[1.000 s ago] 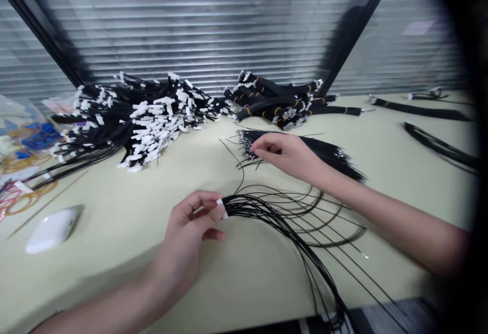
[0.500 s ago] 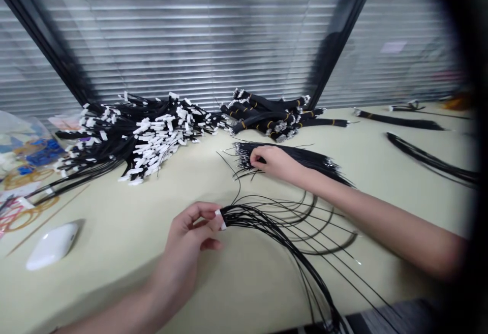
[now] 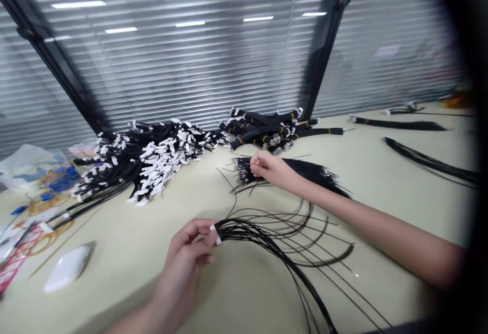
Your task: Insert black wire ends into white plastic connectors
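Observation:
At the front of the table, my left hand point(image 3: 192, 247) pinches a white connector point(image 3: 215, 234) between thumb and fingers. From this connector a spray of thin black wires point(image 3: 263, 237) fans out to the right and curves down past the front edge. My right hand point(image 3: 267, 167) is over the left part of a flat pile of cut black wires point(image 3: 312, 172) with shiny tips. Its fingers are curled together at the pile; whatever lies between them is too small to make out.
Black cables with white connectors point(image 3: 160, 156) are heaped at the back left. Banded black wire bundles point(image 3: 267, 128) lie behind the pile. More black wires point(image 3: 427, 161) rest at the right. A white rounded case point(image 3: 67, 268) and rubber bands point(image 3: 49, 237) are on the left.
The view has tilted up a little, so the table things sit lower in the picture. My right hand stays at the wire pile, its fingers closed; my left hand still holds the connector.

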`<act>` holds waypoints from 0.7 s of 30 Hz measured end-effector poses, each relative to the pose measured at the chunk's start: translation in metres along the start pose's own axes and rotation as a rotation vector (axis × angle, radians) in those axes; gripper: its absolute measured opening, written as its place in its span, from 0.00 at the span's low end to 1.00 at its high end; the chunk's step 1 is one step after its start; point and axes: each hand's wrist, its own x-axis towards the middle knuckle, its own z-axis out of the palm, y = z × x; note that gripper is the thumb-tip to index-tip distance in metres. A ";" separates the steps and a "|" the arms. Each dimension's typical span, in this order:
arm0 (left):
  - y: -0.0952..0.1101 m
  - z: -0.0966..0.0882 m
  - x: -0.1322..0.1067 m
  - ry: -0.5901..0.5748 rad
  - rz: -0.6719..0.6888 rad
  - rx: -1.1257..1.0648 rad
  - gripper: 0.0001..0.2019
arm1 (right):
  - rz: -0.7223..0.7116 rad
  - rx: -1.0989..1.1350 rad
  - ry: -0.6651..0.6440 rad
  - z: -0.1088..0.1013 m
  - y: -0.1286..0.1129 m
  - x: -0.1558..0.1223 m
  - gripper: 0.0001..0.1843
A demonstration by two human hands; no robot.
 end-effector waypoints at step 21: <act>0.119 0.139 -0.028 -0.355 0.643 0.264 0.04 | -0.722 -0.303 0.388 -0.143 -0.178 -0.101 0.11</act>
